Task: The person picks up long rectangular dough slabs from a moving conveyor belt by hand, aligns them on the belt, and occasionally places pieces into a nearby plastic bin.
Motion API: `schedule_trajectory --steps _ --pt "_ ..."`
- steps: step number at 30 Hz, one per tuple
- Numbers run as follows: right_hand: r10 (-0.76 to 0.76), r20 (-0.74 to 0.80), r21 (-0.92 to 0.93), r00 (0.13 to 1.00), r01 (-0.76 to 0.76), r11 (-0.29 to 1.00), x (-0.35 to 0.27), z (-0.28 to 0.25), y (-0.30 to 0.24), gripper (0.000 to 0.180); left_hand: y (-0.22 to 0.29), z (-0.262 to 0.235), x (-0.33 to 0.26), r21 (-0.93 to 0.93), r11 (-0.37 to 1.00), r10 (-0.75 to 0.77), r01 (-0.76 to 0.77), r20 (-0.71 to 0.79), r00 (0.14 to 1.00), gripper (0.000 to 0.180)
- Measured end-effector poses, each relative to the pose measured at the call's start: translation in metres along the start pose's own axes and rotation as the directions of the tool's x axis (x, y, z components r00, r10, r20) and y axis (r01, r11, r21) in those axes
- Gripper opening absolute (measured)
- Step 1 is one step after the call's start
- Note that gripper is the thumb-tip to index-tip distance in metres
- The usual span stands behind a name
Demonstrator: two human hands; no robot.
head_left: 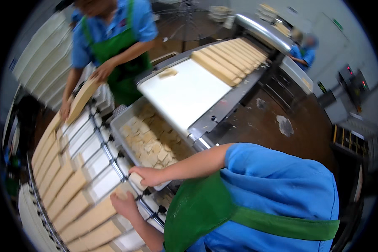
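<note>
Pale dough strips (77, 197) fill most near tray slots; several white slots (97, 161) stand unfilled. The left hand (124, 204) and right hand (149, 175) each curl their fingers around an end piece (135, 179) at the tray edge. More strips (229, 56) wait on the conveyor (185, 94).

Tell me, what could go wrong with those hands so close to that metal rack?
1. The left hand and right hand sit right at the rack's metal rods; fingers might get pinched there.
2. The pale piece in the right hand's grip may be brittle. It could snap, like the broken bits in the grey tray.
</note>
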State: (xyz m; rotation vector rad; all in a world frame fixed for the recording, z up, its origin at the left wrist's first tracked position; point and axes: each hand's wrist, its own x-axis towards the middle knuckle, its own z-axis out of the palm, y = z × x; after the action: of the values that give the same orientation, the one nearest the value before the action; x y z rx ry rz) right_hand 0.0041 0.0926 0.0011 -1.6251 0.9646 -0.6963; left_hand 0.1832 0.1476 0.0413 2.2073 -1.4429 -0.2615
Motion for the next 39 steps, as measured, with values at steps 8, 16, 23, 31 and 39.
schedule_trajectory --steps 8,16,23,31,39 --pt "0.173 -0.157 -0.172 0.972 -0.200 0.965 -0.040 -0.063 0.020 0.068 -0.008 0.000 0.005 -0.005 0.998 -0.065 0.066 0.058 0.996 0.056" --pt "-0.088 -0.276 -0.706 0.957 -0.140 0.694 -0.135 -0.129 0.089 0.050 -0.019 0.003 0.010 -0.101 0.986 -0.118 0.134 0.149 0.982 0.061" --pt "-0.210 -0.157 -0.883 0.965 -0.042 0.467 -0.166 -0.147 0.108 0.034 -0.015 0.003 -0.012 -0.199 0.980 -0.028 0.024 -0.020 0.999 0.063" --pt "-0.257 -0.166 -0.890 0.952 -0.033 0.454 -0.171 -0.152 0.108 0.023 -0.090 -0.020 -0.040 -0.548 0.824 -0.028 -0.148 -0.299 0.954 0.057" --pt "-0.218 -0.123 -0.906 0.968 -0.020 0.422 -0.159 -0.143 0.109 0.013 -0.157 -0.015 -0.060 0.159 0.961 0.262 -0.228 -0.236 0.936 0.056"
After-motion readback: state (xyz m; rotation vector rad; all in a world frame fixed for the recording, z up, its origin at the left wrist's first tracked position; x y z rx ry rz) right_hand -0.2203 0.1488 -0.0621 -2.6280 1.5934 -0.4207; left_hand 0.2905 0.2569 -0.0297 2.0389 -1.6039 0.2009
